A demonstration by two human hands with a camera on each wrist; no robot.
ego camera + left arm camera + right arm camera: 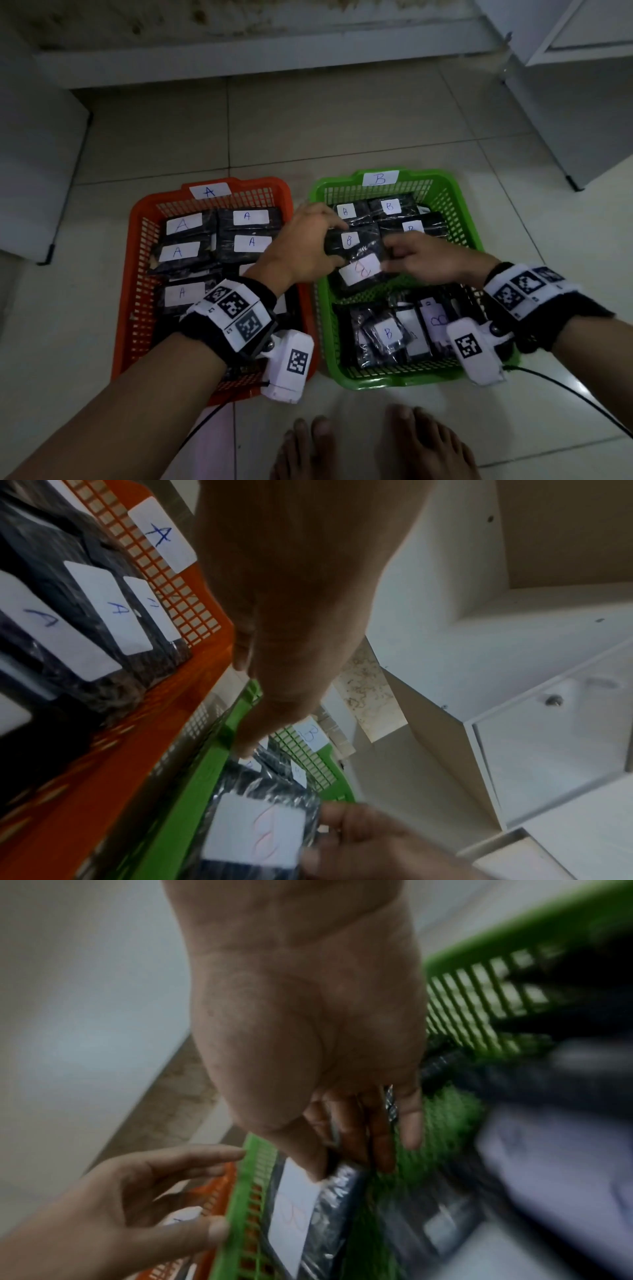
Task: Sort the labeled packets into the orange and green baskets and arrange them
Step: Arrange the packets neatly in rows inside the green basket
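An orange basket point(212, 185) tagged A stands on the left with black packets labelled A point(246, 219) laid flat in it. The green basket point(442, 178) tagged B holds B packets point(388, 205) in a row at its far end and a loose heap point(387, 332) at its near end. My right hand point(390, 255) pinches a packet with a red B label point(361, 272) over the green basket's middle, thumb on top point(315, 1172). My left hand point(329, 241) reaches across the green rim with straight fingers touching a blue-B packet point(349, 240) just beyond it.
Both baskets sit side by side on a pale tiled floor point(308, 130). White cabinets point(582, 102) stand at the right, another white unit point(34, 154) at the left, a wall plinth behind. My bare feet point(376, 445) are just in front of the baskets, and a black cable point(565, 387) trails right.
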